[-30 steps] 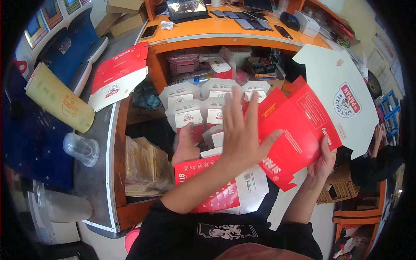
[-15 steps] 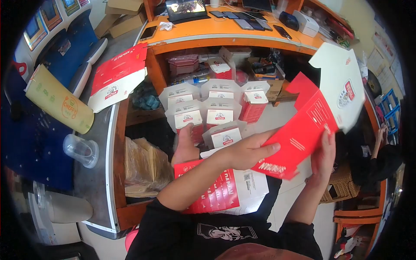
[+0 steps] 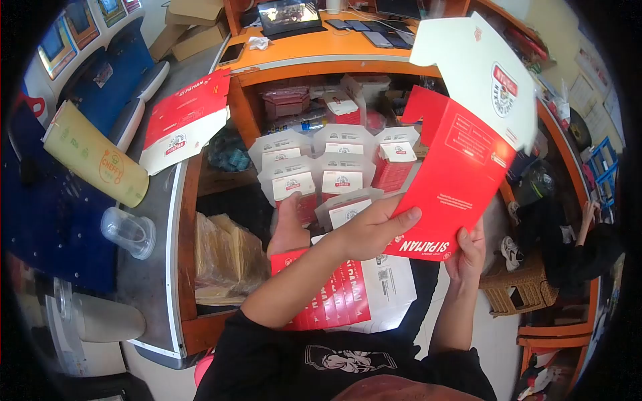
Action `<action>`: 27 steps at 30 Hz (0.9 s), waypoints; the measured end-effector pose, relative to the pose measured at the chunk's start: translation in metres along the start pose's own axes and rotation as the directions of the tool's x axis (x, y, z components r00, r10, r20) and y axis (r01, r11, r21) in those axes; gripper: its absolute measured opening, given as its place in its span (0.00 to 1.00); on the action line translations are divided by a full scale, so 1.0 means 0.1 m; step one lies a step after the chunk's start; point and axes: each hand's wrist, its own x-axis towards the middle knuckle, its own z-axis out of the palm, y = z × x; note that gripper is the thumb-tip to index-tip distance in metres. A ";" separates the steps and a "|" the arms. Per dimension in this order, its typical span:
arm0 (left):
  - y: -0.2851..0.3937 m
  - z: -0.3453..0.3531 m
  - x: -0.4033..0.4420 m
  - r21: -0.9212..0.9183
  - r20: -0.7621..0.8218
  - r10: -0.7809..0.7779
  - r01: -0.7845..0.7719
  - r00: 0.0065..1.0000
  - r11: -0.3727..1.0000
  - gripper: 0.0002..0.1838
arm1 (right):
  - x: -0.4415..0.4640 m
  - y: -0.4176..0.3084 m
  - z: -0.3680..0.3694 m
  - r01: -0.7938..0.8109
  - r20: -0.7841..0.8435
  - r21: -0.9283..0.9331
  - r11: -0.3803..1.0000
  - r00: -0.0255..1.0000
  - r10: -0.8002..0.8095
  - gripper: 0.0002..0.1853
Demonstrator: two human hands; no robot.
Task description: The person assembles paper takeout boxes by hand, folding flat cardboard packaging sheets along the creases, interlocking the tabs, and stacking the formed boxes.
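Note:
A red and white printed carton, folded flat with its white flap standing up, is held between both hands. My left hand grips its lower left edge with the thumb on the red face. My right hand pinches the lower right edge, thumb in front. Below my left forearm, a fanned stack of flat red cartons lies across my lap. Beyond it stand several packed red boxes with raised white flaps, and a bare foot rests beside them.
More flat cartons lie on the grey counter at left, near a yellow cup and a clear plastic cup. An orange desk with phones and a tablet stands ahead. Another person sits at right by a woven stool.
The carton has swung more upright and moved left, its white flap now higher. My right hand has slid down to its lower right edge; my left hand keeps its hold.

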 end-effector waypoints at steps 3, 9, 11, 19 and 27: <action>0.07 -0.01 -0.07 -0.035 -0.006 -0.034 0.034 0.999 0.999 0.27 | 0.01 0.06 -0.16 0.022 0.040 0.054 0.998 0.999 -0.024 0.35; -0.08 0.11 -0.06 0.068 0.089 0.035 -0.041 0.995 0.997 0.31 | 0.04 0.19 -0.22 0.003 0.091 0.069 0.998 0.996 -0.010 0.29; -0.17 0.22 -0.09 0.048 0.116 0.022 -0.027 0.993 0.998 0.23 | 0.01 0.16 -0.05 -0.017 0.098 -0.024 1.000 0.995 0.020 0.23; -0.42 0.31 -0.04 -0.018 0.007 -0.201 0.201 0.980 0.979 0.11 | -0.15 -0.05 0.03 0.415 0.028 -0.468 0.780 0.889 -0.457 0.25; -0.57 0.39 -0.05 -0.002 0.082 -0.204 0.205 0.976 0.979 0.11 | -0.30 -0.54 0.21 0.343 0.161 -0.809 0.478 0.910 -0.381 0.22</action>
